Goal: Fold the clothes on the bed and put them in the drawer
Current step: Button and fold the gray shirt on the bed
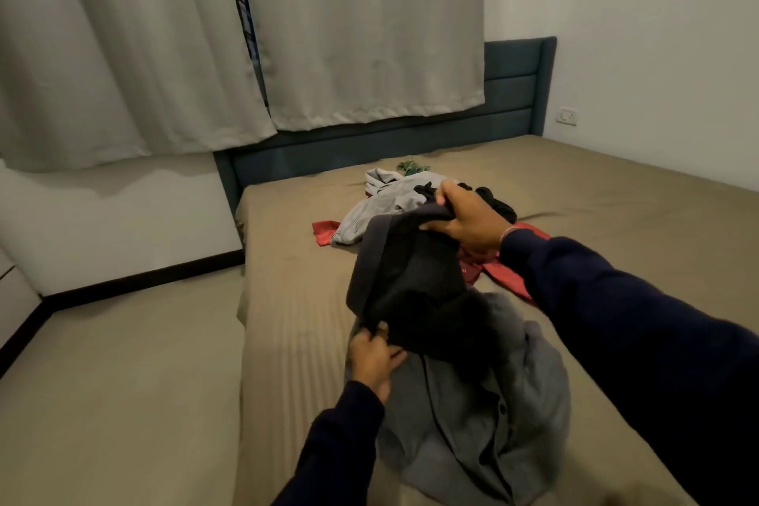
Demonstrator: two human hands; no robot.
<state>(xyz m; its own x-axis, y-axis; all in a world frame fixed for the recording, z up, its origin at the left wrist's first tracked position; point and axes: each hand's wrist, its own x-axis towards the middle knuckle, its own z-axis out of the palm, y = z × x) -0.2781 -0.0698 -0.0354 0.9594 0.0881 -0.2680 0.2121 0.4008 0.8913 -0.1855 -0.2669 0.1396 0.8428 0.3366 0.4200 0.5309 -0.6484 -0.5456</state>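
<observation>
Hands: two; left hand (376, 357) and right hand (468, 220), fingers of both curled round the dark garment (410, 279), which is held above the bed (287, 300).
Garments, counted: six visible; grey shirt (493, 415) under the left fingers; red garment (509, 279), light grey garment (382, 205), black piece (497, 203), green piece (412, 167) beyond the right fingers.
Open room: bare sheet left of the left fingers, to the mattress edge.

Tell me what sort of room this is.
Most likely a bedroom: a bed with a padded headboard, loose clothes such as a grey shirt lying on it, and long curtains over a window behind.
</observation>
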